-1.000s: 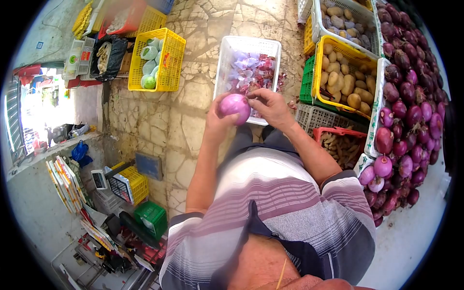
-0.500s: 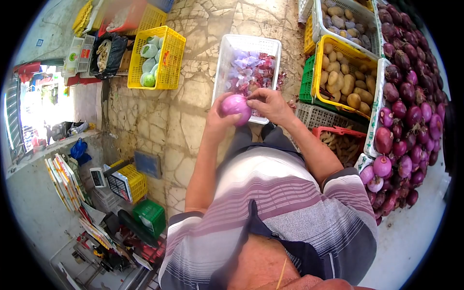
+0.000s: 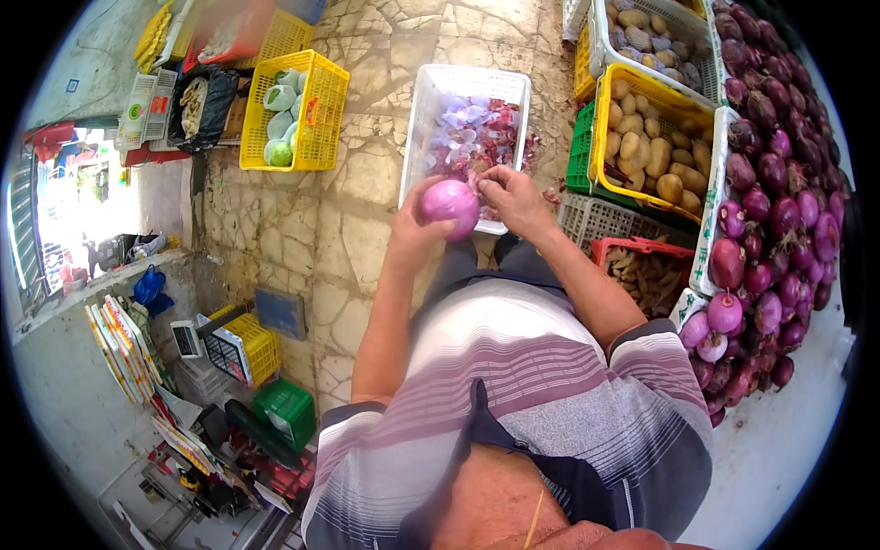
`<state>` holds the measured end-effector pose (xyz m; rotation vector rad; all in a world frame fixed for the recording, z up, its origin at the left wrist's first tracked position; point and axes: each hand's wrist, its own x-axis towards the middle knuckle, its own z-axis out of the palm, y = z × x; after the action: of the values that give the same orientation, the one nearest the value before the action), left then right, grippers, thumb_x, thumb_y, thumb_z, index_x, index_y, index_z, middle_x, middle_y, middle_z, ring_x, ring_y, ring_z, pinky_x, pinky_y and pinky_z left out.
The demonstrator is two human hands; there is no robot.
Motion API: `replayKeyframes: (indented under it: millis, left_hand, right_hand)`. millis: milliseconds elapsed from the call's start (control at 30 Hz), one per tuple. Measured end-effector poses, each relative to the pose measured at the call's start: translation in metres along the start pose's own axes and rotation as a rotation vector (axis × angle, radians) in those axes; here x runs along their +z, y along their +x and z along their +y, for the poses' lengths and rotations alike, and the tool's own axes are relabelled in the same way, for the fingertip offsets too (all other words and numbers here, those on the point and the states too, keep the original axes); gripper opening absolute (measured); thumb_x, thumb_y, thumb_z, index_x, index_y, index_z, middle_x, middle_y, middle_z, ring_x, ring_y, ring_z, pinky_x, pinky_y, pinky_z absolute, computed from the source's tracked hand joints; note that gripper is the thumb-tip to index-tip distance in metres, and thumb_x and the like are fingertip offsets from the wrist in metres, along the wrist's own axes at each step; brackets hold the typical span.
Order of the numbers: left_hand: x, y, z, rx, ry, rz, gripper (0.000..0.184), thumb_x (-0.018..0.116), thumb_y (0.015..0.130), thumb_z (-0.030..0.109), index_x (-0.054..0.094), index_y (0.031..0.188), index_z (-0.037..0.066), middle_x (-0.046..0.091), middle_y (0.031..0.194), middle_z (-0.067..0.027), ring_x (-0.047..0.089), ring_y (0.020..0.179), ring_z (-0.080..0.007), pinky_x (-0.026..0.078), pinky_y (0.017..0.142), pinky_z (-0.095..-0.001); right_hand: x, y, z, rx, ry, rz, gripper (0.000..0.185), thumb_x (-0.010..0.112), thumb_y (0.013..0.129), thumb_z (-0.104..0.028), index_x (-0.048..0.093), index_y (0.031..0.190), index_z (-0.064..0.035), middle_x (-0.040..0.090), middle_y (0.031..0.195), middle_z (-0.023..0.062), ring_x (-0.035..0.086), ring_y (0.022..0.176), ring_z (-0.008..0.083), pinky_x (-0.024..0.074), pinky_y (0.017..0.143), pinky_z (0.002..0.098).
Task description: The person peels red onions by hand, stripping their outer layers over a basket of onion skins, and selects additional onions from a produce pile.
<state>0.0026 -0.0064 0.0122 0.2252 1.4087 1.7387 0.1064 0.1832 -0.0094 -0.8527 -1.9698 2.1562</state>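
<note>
A smooth purple onion [image 3: 449, 208] is gripped in my left hand [image 3: 414, 225], fingers and thumb around its left side. At the onion's upper right, my right hand [image 3: 516, 203] has thumb and forefinger pinched on a small piece of onion skin [image 3: 476, 180]. Both hands are over the near end of a white basket [image 3: 414, 128], where red and pale purple skins [image 3: 472, 128] lie heaped. More peeled-off bits are on the floor along the basket's right side.
Potatoes fill a yellow crate [image 3: 602, 137] at the right, beside a large pile of red onions [image 3: 779, 211]. A red crate [image 3: 642, 245] holds brown roots. Upper left, a yellow crate [image 3: 316, 115] holds wrapped green produce. A green crate [image 3: 286, 412] stands lower left.
My right thumb and forefinger have moved slightly up from the onion's side, and a bit of skin now shows at their tips. My left hand still holds the onion.
</note>
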Motion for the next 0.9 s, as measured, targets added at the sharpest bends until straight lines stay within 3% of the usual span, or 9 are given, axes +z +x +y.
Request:
replayKeyframes:
  millis: [167, 267, 367, 467, 567, 667, 767, 900]
  left_hand:
    - [0.002, -0.004, 0.002, 0.043, -0.040, -0.015, 0.084, 0.078, 0.069, -0.002, 0.045, 0.147, 0.002, 0.059, 0.132, -0.0133, 0.061, 0.120, -0.0232, 0.051, 0.105, -0.0365]
    - [0.002, -0.004, 0.005, 0.014, 0.031, 0.018, 0.085, 0.080, 0.070, -0.001, 0.045, 0.147, 0.004, 0.059, 0.132, -0.0133, 0.061, 0.120, -0.0232, 0.052, 0.104, -0.0365]
    - [0.005, -0.003, 0.005, 0.045, 0.044, 0.058, 0.085, 0.083, 0.071, 0.005, 0.044, 0.146, 0.002, 0.058, 0.128, -0.0128, 0.061, 0.117, -0.0240, 0.053, 0.102, -0.0388]
    - [0.022, -0.004, 0.006, 0.063, 0.036, 0.125, 0.078, 0.081, 0.073, 0.004, 0.047, 0.143, 0.004, 0.059, 0.126, -0.0115, 0.062, 0.114, -0.0217, 0.054, 0.100, -0.0376]
    - [0.022, 0.001, -0.011, 0.138, 0.087, 0.185, 0.065, 0.076, 0.080, 0.007, 0.050, 0.139, 0.006, 0.061, 0.124, -0.0106, 0.062, 0.111, -0.0195, 0.054, 0.096, -0.0344]
    - [0.018, 0.005, -0.020, 0.241, 0.224, 0.266, 0.045, 0.070, 0.090, 0.013, 0.056, 0.132, 0.006, 0.063, 0.120, -0.0098, 0.063, 0.105, -0.0168, 0.055, 0.090, -0.0303]
    - [0.014, 0.014, -0.032, 0.220, 0.094, 0.333, 0.027, 0.059, 0.101, 0.018, 0.060, 0.124, 0.004, 0.064, 0.115, -0.0092, 0.063, 0.099, -0.0137, 0.055, 0.084, -0.0278]
    - [0.013, 0.018, -0.026, 0.109, -0.030, 0.361, 0.026, 0.051, 0.106, 0.022, 0.063, 0.118, 0.002, 0.065, 0.112, -0.0095, 0.062, 0.096, -0.0122, 0.054, 0.083, -0.0270]
  right_hand:
    - [-0.003, 0.008, 0.029, 0.088, 0.159, -0.011, 0.037, 0.061, 0.098, -0.015, 0.060, 0.129, 0.0050, 0.071, 0.095, 0.0103, 0.067, 0.081, 0.0175, 0.0544, 0.074, 0.0302]
    - [0.003, 0.007, 0.027, 0.058, 0.195, -0.017, 0.045, 0.058, 0.103, -0.022, 0.052, 0.140, 0.0026, 0.068, 0.113, 0.0129, 0.067, 0.096, 0.0170, 0.0545, 0.077, 0.0299]
    - [0.012, -0.004, 0.012, 0.130, 0.349, -0.075, 0.050, 0.052, 0.107, -0.029, 0.046, 0.147, 0.0005, 0.062, 0.130, 0.0153, 0.061, 0.115, 0.0197, 0.0524, 0.090, 0.0327]
    - [0.037, -0.009, 0.026, -0.183, 0.146, -0.166, 0.050, 0.046, 0.109, -0.033, 0.045, 0.148, -0.0005, 0.055, 0.140, 0.0162, 0.054, 0.128, 0.0237, 0.0455, 0.104, 0.0357]
    - [0.041, -0.010, 0.013, -0.243, 0.151, -0.151, 0.050, 0.044, 0.110, -0.032, 0.044, 0.147, 0.0004, 0.055, 0.141, 0.0183, 0.053, 0.129, 0.0278, 0.0389, 0.112, 0.0370]
    - [0.044, -0.017, 0.010, -0.211, 0.093, -0.117, 0.048, 0.044, 0.109, -0.030, 0.045, 0.146, 0.0016, 0.054, 0.142, 0.0212, 0.052, 0.132, 0.0300, 0.0390, 0.112, 0.0385]
    - [0.049, -0.020, 0.014, -0.336, -0.134, -0.014, 0.048, 0.046, 0.107, -0.028, 0.047, 0.144, 0.0023, 0.053, 0.141, 0.0240, 0.053, 0.132, 0.0329, 0.0387, 0.112, 0.0396]
    - [0.051, -0.023, 0.014, -0.330, -0.135, 0.011, 0.048, 0.046, 0.107, -0.029, 0.049, 0.143, 0.0024, 0.056, 0.139, 0.0234, 0.054, 0.130, 0.0328, 0.0396, 0.111, 0.0389]
